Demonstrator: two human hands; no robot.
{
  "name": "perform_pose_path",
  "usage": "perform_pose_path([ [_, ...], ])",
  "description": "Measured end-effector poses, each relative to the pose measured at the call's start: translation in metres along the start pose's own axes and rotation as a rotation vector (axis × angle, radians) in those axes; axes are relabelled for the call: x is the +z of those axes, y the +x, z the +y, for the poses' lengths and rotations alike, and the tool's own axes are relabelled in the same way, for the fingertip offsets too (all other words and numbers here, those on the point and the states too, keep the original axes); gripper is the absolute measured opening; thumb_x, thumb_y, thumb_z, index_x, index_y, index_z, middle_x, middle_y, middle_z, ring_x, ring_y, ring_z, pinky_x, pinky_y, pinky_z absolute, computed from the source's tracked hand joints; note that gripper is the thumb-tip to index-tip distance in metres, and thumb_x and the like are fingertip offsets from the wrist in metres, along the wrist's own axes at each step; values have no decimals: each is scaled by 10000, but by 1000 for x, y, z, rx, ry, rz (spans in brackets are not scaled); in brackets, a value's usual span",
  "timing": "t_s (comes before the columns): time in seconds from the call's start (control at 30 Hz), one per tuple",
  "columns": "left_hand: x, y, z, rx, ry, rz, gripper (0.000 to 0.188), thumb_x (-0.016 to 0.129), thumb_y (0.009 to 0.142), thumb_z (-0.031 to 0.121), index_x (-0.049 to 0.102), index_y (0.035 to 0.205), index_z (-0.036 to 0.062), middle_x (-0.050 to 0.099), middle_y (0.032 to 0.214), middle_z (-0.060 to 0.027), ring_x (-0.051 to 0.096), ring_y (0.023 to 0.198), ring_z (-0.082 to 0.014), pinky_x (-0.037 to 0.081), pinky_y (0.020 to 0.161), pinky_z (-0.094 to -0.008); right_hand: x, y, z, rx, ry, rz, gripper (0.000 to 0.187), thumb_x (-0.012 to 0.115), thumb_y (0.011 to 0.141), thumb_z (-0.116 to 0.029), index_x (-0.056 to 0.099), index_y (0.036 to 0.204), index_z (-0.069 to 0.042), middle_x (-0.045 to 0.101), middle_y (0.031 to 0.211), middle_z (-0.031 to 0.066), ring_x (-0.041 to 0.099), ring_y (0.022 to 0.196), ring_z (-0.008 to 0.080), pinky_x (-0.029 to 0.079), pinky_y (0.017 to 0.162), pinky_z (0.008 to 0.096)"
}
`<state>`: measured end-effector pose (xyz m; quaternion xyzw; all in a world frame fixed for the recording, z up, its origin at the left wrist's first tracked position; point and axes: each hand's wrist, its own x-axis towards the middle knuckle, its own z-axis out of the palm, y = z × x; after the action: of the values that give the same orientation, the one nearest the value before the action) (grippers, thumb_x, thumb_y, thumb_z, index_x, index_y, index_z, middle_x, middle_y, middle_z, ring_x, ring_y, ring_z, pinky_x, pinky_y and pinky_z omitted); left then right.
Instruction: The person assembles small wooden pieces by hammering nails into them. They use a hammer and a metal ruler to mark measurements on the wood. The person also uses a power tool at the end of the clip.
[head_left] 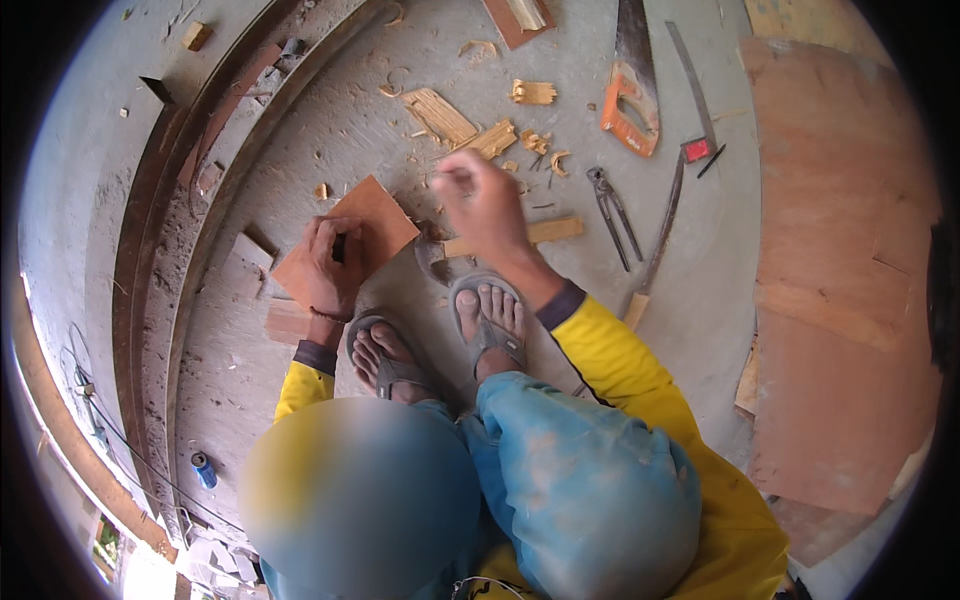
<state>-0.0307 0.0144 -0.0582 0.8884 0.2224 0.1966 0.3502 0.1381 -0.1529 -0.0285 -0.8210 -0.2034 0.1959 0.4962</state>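
My left hand (335, 260) rests on a square reddish-brown plywood piece (385, 225), its fingers curled in a pinch. A dark spot shows between thumb and fingers; whether it is shadow or a small object is unclear. To its right my right hand (485, 205) is raised above the floor, fingers bent together and blurred at the tips; anything in them is hidden. Below that hand lie a pale wood strip (556, 230) and a dark curved object (428, 262), partly covered. A smaller wood offcut (288, 320) sits by my left wrist.
Splintered wood chunks (440, 115) and shavings litter the concrete ahead. To the right lie an orange-handled handsaw (632, 110), pincers (612, 215), a long thin metal tool (670, 220) and large plywood sheets (840, 250). A curved metal channel (185, 270) and blue can (203, 470) are left.
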Motion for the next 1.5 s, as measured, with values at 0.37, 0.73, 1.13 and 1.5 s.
perform_pose_path([
  [0.37, 4, -1, -2, -21, -50, -28, 60, 677, 892, 24, 664, 943, 51, 646, 931, -117, 656, 883, -291, 507, 776, -367, -107, -19, 83, 41, -494, 120, 129, 691, 888, -75, 713, 1004, -24, 726, 910, 96, 703, 732, 207, 553, 704, 331],
  [0.73, 0, 0, 1, -38, -44, -51, 88, 681, 875, 5, 662, 953, 42, 659, 958, -123, 664, 904, -296, 517, 788, -362, -98, 10, 82, -162, -892, 18, 126, 672, 944, -212, 719, 1041, -148, 643, 968, 70, 692, 859, 316, 554, 719, 451],
  [1.13, 1, 1, 3, -63, -105, -35, 81, 677, 874, 15, 658, 945, 48, 623, 922, -113, 606, 898, -315, 487, 807, -391, -129, 29, 88, -536, -1008, -314, 91, 675, 903, -115, 641, 987, -101, 592, 939, 46, 687, 841, 229, 573, 674, 368],
  [1.5, 4, 1, 0, -66, -122, -38, 84, 679, 873, 36, 662, 954, 52, 623, 927, -115, 602, 912, -324, 482, 823, -405, -132, 41, 75, -621, -967, -418, 158, 684, 851, -73, 621, 994, -91, 603, 932, 66, 685, 859, 255, 569, 677, 378],
])
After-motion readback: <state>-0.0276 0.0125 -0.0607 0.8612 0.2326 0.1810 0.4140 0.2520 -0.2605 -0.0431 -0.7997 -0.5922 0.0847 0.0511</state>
